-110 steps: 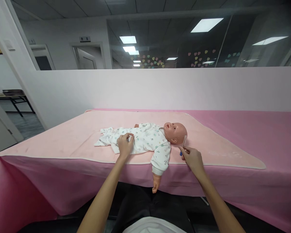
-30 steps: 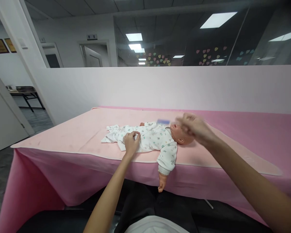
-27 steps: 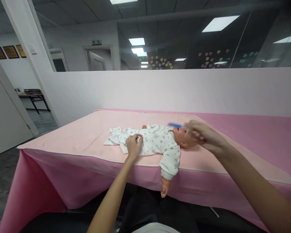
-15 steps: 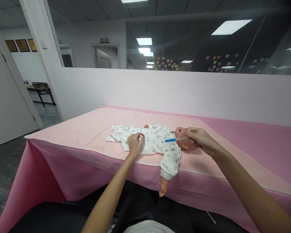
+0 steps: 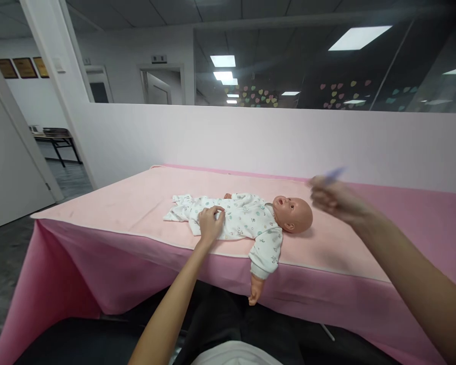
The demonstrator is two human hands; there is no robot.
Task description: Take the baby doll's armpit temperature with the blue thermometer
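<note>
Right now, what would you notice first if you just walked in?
A baby doll in a white printed romper lies on its back on the pale pink blanket, one arm dangling over the table edge. The left hand rests on its tummy, while the right hand is raised beside its head, holding a thin blue stick.

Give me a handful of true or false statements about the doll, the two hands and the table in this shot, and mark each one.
1. The left hand rests on the doll. True.
2. The doll lies face down. False: it lies on its back, face up.
3. The right hand is raised off the doll's head, holding a thin blue stick. True, though it is blurred.
4. The table has a green cover. False: the cover is pink.
5. One doll arm hangs over the near table edge. True.
</note>
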